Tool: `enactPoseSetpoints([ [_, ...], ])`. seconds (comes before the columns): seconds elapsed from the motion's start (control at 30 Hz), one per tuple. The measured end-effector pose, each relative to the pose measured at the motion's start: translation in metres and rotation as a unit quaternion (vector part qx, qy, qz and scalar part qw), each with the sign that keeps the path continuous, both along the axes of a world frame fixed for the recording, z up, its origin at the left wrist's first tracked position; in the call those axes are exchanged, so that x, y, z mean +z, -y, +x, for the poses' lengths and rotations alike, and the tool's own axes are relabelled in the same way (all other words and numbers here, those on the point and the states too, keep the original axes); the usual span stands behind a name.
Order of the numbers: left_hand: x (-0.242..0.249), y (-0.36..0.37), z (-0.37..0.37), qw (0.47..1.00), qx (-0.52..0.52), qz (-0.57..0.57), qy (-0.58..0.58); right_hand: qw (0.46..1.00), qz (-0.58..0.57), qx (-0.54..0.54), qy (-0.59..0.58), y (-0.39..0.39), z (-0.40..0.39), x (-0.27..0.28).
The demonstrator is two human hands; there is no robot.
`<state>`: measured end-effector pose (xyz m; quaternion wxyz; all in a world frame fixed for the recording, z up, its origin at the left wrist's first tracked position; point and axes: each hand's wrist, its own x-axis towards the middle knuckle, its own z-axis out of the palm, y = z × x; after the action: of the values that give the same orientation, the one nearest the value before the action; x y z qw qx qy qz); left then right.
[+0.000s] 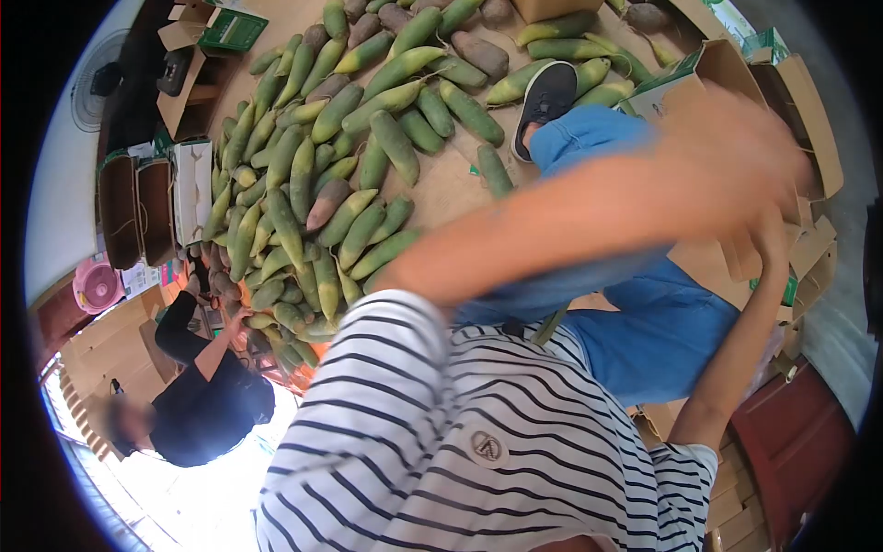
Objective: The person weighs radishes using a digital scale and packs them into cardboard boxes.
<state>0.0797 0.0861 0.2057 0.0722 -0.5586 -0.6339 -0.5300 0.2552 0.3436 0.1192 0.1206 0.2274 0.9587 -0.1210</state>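
My left hand (736,152) is smeared by motion at the right, my forearm stretched across my body. It passes in front of an open cardboard box (722,69) with green print; whether it touches the box or holds anything cannot be made out. Just below it is my right hand (769,230), close to the brown flaps of a cardboard box (814,253). Its fingers are mostly hidden, so their grip does not show. Many green radishes (395,147) lie heaped on the floor, a few with reddish-brown skin (328,204).
Opened cartons (138,212) stand at the left, with a pink fan (97,283) near them. A co-worker in dark clothes (207,405) reaches toward the heap from the lower left. My shoe (549,92) rests beside the radishes. A dark red panel (786,442) is at the lower right.
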Motion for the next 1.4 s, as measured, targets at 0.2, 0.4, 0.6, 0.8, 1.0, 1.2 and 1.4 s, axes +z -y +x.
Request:
enactPoseSetpoints([
  [0.2, -0.190, 0.269, -0.072, 0.747, 0.279, -0.601, 0.056, 0.999, 0.026, -0.022, 0.010, 0.010, -0.008, 0.004],
  [0.4, -0.328, 0.515, 0.006, 0.454, 0.293, -0.787, 0.296, 0.998, 0.026, -0.046, 0.031, 0.019, -0.014, 0.008],
  [0.6, -0.321, 0.479, 0.033, 0.466, 0.460, -0.702, 0.281, 0.998, 0.032, -0.019, -0.041, -0.009, 0.003, -0.022],
  [0.8, -0.317, 0.467, 0.026, 0.472, 0.389, -0.753, 0.242, 0.998, 0.049, -0.023, -0.020, 0.012, -0.004, -0.006],
  [1.0, -0.321, 0.401, 0.031, 0.711, 0.313, -0.555, 0.297, 0.998, 0.035, -0.027, -0.039, 0.020, -0.004, 0.001],
  [1.2, -0.216, 0.215, -0.027, 0.827, 0.326, -0.280, 0.362, 0.999, 0.027, -0.043, -0.005, 0.020, -0.008, 0.006],
  [1.4, -0.067, 0.041, -0.045, 0.967, 0.162, -0.193, 0.039, 0.997, 0.035, -0.013, -0.062, 0.020, -0.001, -0.001],
])
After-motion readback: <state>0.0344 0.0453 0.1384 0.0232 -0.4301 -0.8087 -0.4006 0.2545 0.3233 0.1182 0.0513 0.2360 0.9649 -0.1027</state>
